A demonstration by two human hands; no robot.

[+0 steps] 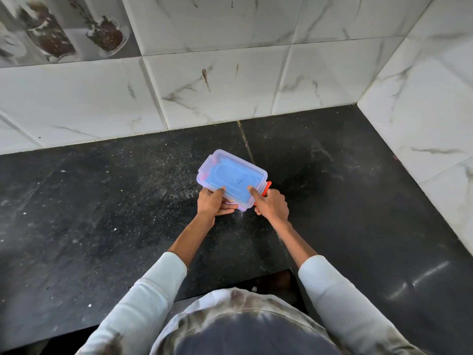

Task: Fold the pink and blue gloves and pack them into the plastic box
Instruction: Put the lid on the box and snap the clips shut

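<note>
At 12 o'clock on black stone surface (102,213), lidded clear plastic box (231,179) shows blue glove (230,175) inside; left hand (213,202) clamps near edge, right hand (270,204) pinches orange latch (266,188) — uneven press may skew lid.

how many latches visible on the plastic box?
2. An orange latch on the right end of the plastic box, by the right hand; a clear latch on the left end. Hands may hide others.
</note>
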